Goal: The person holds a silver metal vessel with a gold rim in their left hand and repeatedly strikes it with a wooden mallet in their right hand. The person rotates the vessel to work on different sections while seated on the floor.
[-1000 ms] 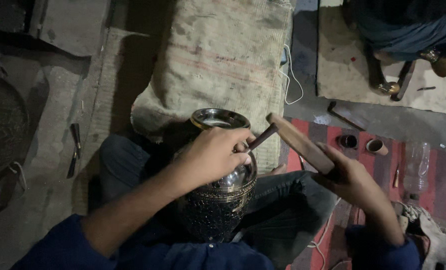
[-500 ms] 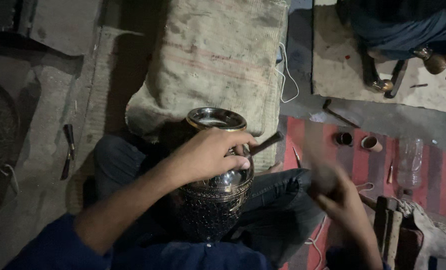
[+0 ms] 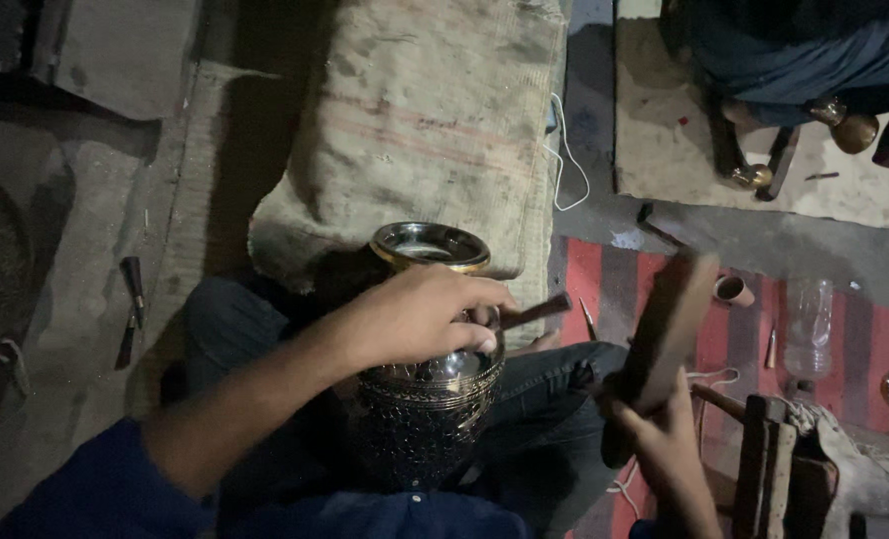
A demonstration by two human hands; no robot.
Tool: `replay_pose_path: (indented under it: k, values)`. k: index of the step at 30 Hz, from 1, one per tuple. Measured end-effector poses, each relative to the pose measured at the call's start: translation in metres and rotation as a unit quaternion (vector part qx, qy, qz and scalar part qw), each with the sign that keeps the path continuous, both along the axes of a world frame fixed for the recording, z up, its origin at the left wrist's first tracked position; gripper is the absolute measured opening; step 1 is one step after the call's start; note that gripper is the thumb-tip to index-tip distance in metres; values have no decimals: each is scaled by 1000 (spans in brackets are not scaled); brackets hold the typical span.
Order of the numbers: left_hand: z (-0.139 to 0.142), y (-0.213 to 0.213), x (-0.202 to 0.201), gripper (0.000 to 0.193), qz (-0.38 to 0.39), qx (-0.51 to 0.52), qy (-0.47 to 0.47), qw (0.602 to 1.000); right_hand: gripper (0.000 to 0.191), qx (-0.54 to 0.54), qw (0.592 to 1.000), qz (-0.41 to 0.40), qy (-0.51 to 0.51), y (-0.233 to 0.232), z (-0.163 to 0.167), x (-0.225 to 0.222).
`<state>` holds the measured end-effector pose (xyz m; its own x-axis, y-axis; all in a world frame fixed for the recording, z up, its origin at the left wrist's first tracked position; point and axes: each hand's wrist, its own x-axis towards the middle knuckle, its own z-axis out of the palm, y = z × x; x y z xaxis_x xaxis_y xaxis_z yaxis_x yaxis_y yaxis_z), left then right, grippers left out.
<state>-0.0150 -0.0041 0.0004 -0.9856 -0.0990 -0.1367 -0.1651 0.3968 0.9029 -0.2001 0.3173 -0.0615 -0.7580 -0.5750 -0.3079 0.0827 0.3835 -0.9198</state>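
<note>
Two bare hands work over a dark engraved metal vase with a shiny brass-rimmed mouth point(image 3: 427, 399), which stands upright between the person's knees in front of a burlap sack point(image 3: 435, 120). Left hand point(image 3: 415, 317) lies across the vase's shoulder, its fingers point(image 3: 479, 299) pinched around a thin dark metal chisel point(image 3: 536, 311) pointing at the neck. Right hand point(image 3: 664, 439) grips a flat wooden mallet block point(image 3: 669, 329), raised beside the vase above a red striped mat point(image 3: 714, 329).

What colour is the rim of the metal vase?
Golden brass, seen in the head view: the rim of the vase.
</note>
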Motion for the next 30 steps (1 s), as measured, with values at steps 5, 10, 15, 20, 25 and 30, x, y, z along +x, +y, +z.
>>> replay_pose_path:
  k: [5, 10, 15, 20, 25, 30]
  values:
    - [-1, 4, 11, 42, 72, -4, 61, 996, 69, 94, 989, 114, 17, -25, 22, -34]
    - [6, 10, 15, 41, 118, 41, -43, 991, 76, 176, 959, 217, 53, -53, 37, -70]
    - [11, 19, 25, 42, 197, 68, -81, 975, 72, 96, 925, 363, 51, -91, 61, -94]
    - [5, 29, 33, 33, 257, 42, -52, 964, 78, 269, 868, 361, 211, -133, 102, -92]
    - [2, 33, 36, 36, 296, 52, 3, 954, 71, 333, 862, 338, 176, -155, 127, -76]
    - [6, 23, 30, 38, 236, 55, -20, 970, 72, 262, 843, 356, 305, -144, 123, -70]
